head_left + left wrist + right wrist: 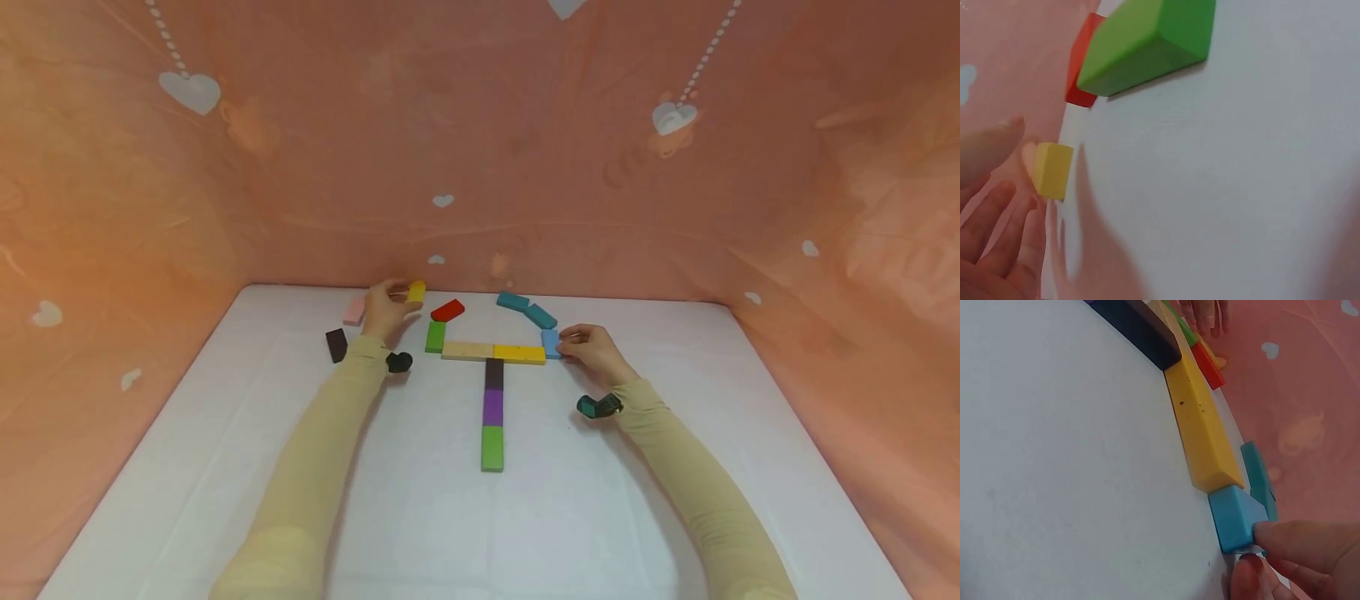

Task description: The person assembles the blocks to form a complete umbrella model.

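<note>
In the head view my left hand (386,310) is beside a yellow block (417,292) at the table's back edge. The left wrist view shows that hand's thumb (988,150) spread from the fingers, and the same yellow block (1054,170) stands beyond them. My right hand (592,348) holds the right edge of a light blue block (551,343), with the thumb (1279,536) on it and the other fingers curled close by. That light blue block (1235,519) abuts the end of a long yellow block (1200,425).
A tan block (467,351) continues the crossbar; below hang black, purple and green blocks (492,450). Around the arc lie a green block (436,337), a red block (448,311) and teal blocks (513,301). Pink (354,312) and black (337,346) blocks are at left.
</note>
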`<move>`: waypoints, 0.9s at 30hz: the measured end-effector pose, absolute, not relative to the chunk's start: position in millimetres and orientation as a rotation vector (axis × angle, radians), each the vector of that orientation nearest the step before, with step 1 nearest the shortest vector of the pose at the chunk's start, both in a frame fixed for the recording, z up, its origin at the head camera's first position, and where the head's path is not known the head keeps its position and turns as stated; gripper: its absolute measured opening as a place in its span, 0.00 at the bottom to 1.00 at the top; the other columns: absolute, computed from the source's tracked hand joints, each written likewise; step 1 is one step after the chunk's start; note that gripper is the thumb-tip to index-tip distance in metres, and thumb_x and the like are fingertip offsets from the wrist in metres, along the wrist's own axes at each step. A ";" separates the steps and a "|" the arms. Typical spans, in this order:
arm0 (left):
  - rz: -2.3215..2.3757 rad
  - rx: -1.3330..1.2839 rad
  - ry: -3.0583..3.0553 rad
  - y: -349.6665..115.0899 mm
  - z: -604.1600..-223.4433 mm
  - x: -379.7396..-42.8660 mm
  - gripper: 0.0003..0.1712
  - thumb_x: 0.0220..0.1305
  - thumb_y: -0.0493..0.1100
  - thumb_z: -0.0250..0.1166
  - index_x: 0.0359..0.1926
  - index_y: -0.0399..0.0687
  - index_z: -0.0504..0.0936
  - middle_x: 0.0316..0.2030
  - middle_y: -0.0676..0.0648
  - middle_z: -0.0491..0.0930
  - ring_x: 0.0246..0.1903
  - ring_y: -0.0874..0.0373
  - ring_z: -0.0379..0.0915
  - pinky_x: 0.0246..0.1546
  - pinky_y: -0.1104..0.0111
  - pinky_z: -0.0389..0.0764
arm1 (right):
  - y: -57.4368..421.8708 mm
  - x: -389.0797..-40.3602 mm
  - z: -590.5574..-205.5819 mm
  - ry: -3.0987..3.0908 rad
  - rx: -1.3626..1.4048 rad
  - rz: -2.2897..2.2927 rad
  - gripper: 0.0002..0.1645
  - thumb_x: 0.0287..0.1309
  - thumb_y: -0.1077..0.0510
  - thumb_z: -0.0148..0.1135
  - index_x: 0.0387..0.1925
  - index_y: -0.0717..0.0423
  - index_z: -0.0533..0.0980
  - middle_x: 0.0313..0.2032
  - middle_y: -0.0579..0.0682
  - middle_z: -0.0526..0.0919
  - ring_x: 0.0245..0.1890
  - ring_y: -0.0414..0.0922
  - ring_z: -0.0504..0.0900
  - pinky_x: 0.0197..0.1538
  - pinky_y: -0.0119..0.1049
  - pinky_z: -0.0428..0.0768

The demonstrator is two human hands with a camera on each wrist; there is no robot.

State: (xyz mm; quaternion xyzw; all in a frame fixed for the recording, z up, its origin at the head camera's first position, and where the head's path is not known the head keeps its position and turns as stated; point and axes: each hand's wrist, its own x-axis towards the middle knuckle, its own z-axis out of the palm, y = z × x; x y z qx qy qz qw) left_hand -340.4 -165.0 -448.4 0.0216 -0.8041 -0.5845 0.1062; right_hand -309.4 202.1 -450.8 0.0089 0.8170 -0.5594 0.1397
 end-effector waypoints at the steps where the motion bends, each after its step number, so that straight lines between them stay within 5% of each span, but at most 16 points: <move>1: -1.724 0.069 -2.382 -164.8 -449.9 -342.1 0.31 0.54 0.31 0.70 0.60 0.35 0.72 0.57 0.37 0.72 0.54 0.43 0.70 0.55 0.58 0.73 | 202.5 -309.3 -450.9 2.364 0.025 -1.614 0.22 0.61 0.63 0.62 0.56 0.67 0.72 0.44 0.60 0.76 0.37 0.48 0.77 0.42 0.31 0.81; 11: -1.754 0.121 -2.432 -161.8 -466.4 -358.9 0.35 0.55 0.31 0.69 0.64 0.40 0.69 0.60 0.39 0.68 0.59 0.44 0.66 0.58 0.59 0.71 | 203.0 -309.5 -452.2 2.381 0.002 -1.616 0.22 0.60 0.64 0.62 0.54 0.69 0.72 0.42 0.59 0.77 0.35 0.46 0.78 0.40 0.31 0.81; 27: -1.566 0.183 -2.453 -158.6 -463.9 -360.2 0.30 0.55 0.29 0.66 0.61 0.35 0.72 0.53 0.38 0.75 0.52 0.46 0.71 0.56 0.59 0.73 | 202.8 -309.7 -452.7 2.386 -0.005 -1.633 0.21 0.59 0.65 0.62 0.54 0.70 0.72 0.40 0.59 0.77 0.34 0.45 0.78 0.40 0.32 0.81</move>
